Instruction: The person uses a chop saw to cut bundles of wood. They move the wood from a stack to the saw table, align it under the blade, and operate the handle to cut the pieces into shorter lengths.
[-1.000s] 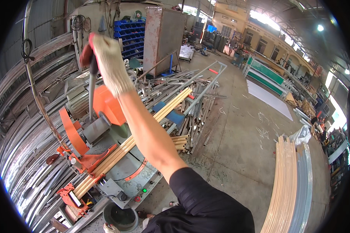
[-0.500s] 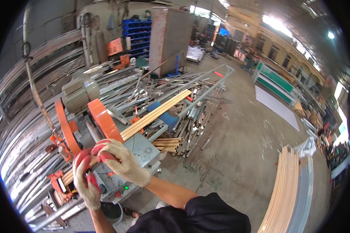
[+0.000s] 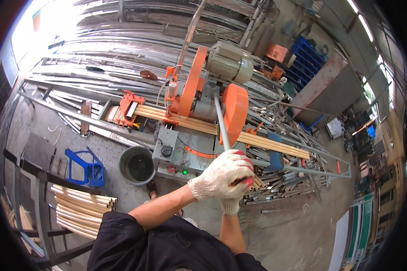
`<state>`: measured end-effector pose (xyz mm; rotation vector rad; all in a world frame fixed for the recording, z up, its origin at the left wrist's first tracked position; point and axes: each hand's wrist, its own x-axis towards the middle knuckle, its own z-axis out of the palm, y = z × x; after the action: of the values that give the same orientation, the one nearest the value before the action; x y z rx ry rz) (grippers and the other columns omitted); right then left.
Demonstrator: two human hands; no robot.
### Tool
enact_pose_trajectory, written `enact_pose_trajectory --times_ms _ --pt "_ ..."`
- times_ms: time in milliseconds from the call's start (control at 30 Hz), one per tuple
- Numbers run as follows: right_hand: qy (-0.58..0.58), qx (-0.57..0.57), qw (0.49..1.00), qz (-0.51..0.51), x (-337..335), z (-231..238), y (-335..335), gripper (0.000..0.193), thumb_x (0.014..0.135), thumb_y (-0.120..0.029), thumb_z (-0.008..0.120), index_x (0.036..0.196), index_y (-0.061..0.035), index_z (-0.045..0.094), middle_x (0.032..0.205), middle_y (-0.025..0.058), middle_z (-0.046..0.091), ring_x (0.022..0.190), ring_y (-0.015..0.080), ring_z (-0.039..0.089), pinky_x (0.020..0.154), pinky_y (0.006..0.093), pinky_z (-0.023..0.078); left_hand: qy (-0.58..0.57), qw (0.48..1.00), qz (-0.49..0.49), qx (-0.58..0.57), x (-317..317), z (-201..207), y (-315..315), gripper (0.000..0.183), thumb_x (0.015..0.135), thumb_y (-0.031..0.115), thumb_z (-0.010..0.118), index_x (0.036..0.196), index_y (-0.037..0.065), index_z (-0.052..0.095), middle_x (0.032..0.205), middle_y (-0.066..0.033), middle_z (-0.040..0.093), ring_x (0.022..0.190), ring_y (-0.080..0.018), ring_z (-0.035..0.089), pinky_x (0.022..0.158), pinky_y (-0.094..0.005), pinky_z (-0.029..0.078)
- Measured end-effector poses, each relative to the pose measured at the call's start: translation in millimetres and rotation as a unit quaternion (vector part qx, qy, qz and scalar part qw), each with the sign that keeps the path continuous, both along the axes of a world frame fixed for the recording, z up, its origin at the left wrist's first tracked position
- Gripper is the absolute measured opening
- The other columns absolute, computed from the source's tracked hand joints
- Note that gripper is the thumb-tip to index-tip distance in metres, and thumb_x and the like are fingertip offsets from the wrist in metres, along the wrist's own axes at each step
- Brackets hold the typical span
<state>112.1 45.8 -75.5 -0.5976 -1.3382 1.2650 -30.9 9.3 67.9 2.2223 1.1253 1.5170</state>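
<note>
An orange and grey cut-off saw [image 3: 234,113] stands in front of me, its long grey handle [image 3: 220,119] slanting down toward me. My left hand [image 3: 219,176], in a white knit glove with red-coated fingers, closes around the handle's lower end. Tucked beneath it and mostly hidden, my gloved right hand [image 3: 232,204] is closed at the same handle end. Several yellowish tubes [image 3: 276,144] lie side by side across the grey saw base [image 3: 163,140], passing under the blade guard. An orange clamp [image 3: 130,109] sits against them on the left.
A dark bucket [image 3: 137,166] and a blue plastic stool [image 3: 85,168] stand on the floor at left. Cut tubes [image 3: 81,210] rest on a dark metal rack at lower left. Metal lengths [image 3: 298,183] are heaped behind and to the right. A green light glows on the saw base.
My view has swung left, so the saw appears farther right. My hands, side by side before, now overlap at the handle's end, left over right. The tubes remain across the saw.
</note>
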Motion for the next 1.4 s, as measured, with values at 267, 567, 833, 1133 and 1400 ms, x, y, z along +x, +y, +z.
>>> enact_pose_trajectory --times_ms 267,567,833,1133,1400 --pt "-0.016 -0.004 1.000 -0.013 24.7 -39.2 -0.2 0.057 0.102 -0.038 0.059 0.148 -0.0069 0.045 0.145 0.0096 0.052 0.135 0.0237 0.051 0.113 0.0399 0.041 -0.057 0.997 0.008 0.046 12.3 -24.9 -8.1 0.021 0.080 0.015 0.078 0.099 0.011 0.070 0.105 -0.0060 0.069 0.112 -0.0278 0.064 0.112 -0.0501 0.043" --pt "-0.033 -0.007 0.999 -0.021 35.4 -59.6 -0.4 0.060 0.105 -0.044 0.053 0.152 -0.0089 0.041 0.150 0.0080 0.048 0.139 0.0222 0.047 0.117 0.0399 0.037 -0.083 0.994 -0.002 0.071 9.0 -35.5 -6.0 0.022 0.077 0.015 0.078 0.098 0.012 0.070 0.105 -0.0047 0.069 0.112 -0.0291 0.064 0.111 -0.0507 0.044" --pt "-0.042 -0.009 0.999 -0.011 43.8 -77.2 -1.1 0.063 0.107 -0.049 0.048 0.155 -0.0106 0.037 0.155 0.0065 0.044 0.142 0.0209 0.044 0.120 0.0399 0.034 -0.091 0.993 -0.005 0.080 8.5 -34.7 -6.4 0.022 0.074 0.012 0.078 0.094 0.011 0.069 0.102 -0.0039 0.069 0.109 -0.0272 0.065 0.110 -0.0495 0.046" --pt "-0.006 -0.070 0.996 0.052 63.5 -117.0 3.6 0.062 0.111 -0.053 0.039 0.158 -0.0141 0.034 0.159 0.0055 0.041 0.146 0.0201 0.040 0.124 0.0404 0.030 -0.091 0.992 -0.018 0.083 9.8 -39.8 -6.2 0.019 0.078 0.012 0.079 0.094 0.011 0.069 0.104 -0.0045 0.070 0.108 -0.0273 0.066 0.110 -0.0495 0.046" --pt "0.216 -0.154 0.952 0.150 88.6 -165.4 25.3 0.061 0.111 -0.051 0.039 0.157 -0.0118 0.035 0.156 0.0072 0.044 0.145 0.0224 0.042 0.122 0.0415 0.035 -0.090 0.992 -0.017 0.081 13.1 -44.0 -9.6 0.020 0.079 0.015 0.078 0.097 0.012 0.071 0.104 -0.0043 0.070 0.111 -0.0274 0.065 0.111 -0.0503 0.044"
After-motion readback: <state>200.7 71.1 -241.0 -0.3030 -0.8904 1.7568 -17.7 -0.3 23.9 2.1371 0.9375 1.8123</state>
